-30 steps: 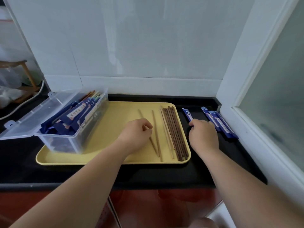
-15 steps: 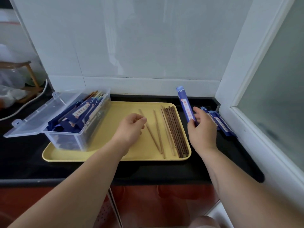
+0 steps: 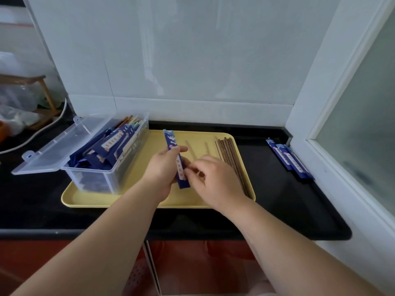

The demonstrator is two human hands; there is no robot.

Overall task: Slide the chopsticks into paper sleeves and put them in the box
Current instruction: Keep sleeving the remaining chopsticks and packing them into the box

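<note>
Left hand [image 3: 162,165]: I see it pinching one blue sleeve [image 3: 170,142].
Right hand [image 3: 215,180]: curled beside it; grip unclear.
Spare sleeves [image 3: 288,160]: three on counter [image 3: 267,199].

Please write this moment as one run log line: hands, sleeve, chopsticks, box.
left hand: holds blue sleeve above tray | right hand: fingers at sleeve, grip unclear | chopsticks: loose on tray | box: open, sleeved pairs inside
</note>
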